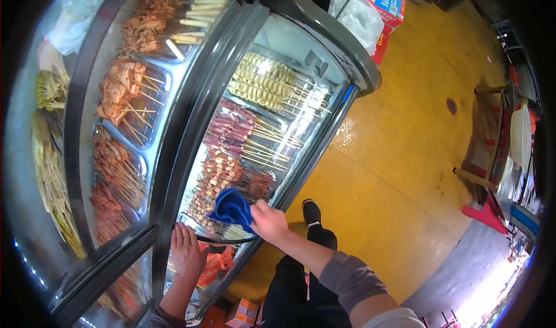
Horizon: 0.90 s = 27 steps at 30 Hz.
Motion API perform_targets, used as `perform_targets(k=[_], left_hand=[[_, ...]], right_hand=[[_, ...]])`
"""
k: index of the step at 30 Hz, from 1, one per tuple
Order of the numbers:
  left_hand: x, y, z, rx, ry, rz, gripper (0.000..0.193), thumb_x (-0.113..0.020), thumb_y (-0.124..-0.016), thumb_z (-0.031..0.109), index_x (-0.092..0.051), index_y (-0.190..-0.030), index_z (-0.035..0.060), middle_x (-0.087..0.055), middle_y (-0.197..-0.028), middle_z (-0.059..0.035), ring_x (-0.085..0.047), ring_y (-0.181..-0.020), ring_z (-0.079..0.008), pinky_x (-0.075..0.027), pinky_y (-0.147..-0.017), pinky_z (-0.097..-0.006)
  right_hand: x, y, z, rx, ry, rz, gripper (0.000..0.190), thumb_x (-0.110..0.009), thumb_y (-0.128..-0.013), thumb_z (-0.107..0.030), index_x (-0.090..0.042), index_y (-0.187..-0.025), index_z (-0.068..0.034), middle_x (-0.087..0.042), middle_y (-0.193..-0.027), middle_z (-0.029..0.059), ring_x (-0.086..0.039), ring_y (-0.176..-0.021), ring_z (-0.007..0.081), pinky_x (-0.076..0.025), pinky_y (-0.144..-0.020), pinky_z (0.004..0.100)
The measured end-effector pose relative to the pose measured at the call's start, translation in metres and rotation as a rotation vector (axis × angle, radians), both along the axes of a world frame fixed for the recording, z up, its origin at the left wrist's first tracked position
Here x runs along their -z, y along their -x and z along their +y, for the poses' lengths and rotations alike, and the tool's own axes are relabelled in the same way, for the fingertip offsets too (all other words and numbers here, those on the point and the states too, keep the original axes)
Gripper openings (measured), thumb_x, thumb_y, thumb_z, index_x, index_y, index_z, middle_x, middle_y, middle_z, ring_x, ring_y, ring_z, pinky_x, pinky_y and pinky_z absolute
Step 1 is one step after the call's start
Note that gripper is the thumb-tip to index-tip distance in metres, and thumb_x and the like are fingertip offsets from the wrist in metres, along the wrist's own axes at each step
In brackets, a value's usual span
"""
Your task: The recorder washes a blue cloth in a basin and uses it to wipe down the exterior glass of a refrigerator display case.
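Observation:
My right hand (267, 220) grips a bunched blue cloth (232, 208) over the sliding glass of a refrigerated display case. My left hand (187, 249) rests against the case's dark frame at the lower edge of the glass, its thumb beside a small black handle (216, 249). Beneath the glass lie metal trays of skewers: pale spiral-cut ones (263, 80), purplish-red meat skewers (230, 128) and brown chunky pieces (220, 171). The cloth hides part of the lowest trays. A red plastic bag (216, 267) shows below the handle.
Across the dark centre rail (195, 97), more trays hold marinated meat skewers (121, 89). Cartons (386, 6) with a clear plastic bag (358, 21) stand beyond the case. Right of it is yellow floor (391, 132), with a wooden-legged stool or chair (478, 178) farther off. An orange box (242, 314) sits below.

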<state>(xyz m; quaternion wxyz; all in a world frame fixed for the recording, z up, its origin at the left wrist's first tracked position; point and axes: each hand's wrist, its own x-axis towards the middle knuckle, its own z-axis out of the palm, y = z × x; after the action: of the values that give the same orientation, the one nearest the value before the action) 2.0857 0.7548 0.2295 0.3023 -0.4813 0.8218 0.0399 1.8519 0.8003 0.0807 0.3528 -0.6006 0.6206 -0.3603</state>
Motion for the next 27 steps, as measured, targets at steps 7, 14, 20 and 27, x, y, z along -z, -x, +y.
perform_targets(k=[7,14,20,27], left_hand=[[-0.004,-0.004,0.001,0.02,0.034,0.007,0.081,-0.076,-0.073,0.036,-0.046,-0.13,-0.015,-0.042,-0.14,-0.0343,-0.036,-0.136,-0.0438,-0.022,-0.117,-0.0484],[0.002,-0.015,0.003,0.002,0.051,0.081,0.078,-0.075,-0.074,0.036,-0.049,-0.127,-0.0146,-0.044,-0.137,-0.0352,-0.038,-0.135,-0.0447,-0.024,-0.116,-0.0492],[0.005,-0.01,0.002,0.047,0.047,0.119,0.08,-0.073,-0.074,0.036,-0.045,-0.128,-0.0166,-0.044,-0.136,-0.0357,-0.04,-0.133,-0.0464,-0.027,-0.114,-0.05],[-0.005,-0.011,-0.006,0.009,0.011,0.117,0.074,-0.071,-0.078,0.031,-0.045,-0.131,-0.0139,-0.045,-0.137,-0.0339,-0.04,-0.133,-0.0435,-0.028,-0.115,-0.0492]], right_hand=[[-0.055,0.085,-0.038,0.725,-0.428,-0.728,0.026,-0.074,-0.087,-0.021,-0.054,-0.093,-0.006,-0.055,-0.075,-0.0024,-0.05,-0.069,0.0066,-0.045,-0.062,0.0248],[-0.125,0.07,-0.107,0.065,-0.12,-0.144,0.05,-0.069,-0.086,-0.025,-0.054,-0.129,-0.004,-0.064,-0.117,0.0207,-0.063,-0.102,0.0395,-0.052,-0.086,0.0403],[-0.068,0.048,-0.169,0.249,0.151,0.338,0.078,-0.068,-0.083,-0.039,-0.04,-0.138,0.009,-0.028,-0.151,0.0287,-0.023,-0.143,0.0417,-0.025,-0.112,0.0542],[-0.026,0.145,-0.257,0.642,0.283,0.519,0.06,-0.056,-0.089,-0.038,-0.05,-0.134,0.0,-0.036,-0.149,0.0219,-0.028,-0.141,0.0396,-0.023,-0.109,0.0592]])
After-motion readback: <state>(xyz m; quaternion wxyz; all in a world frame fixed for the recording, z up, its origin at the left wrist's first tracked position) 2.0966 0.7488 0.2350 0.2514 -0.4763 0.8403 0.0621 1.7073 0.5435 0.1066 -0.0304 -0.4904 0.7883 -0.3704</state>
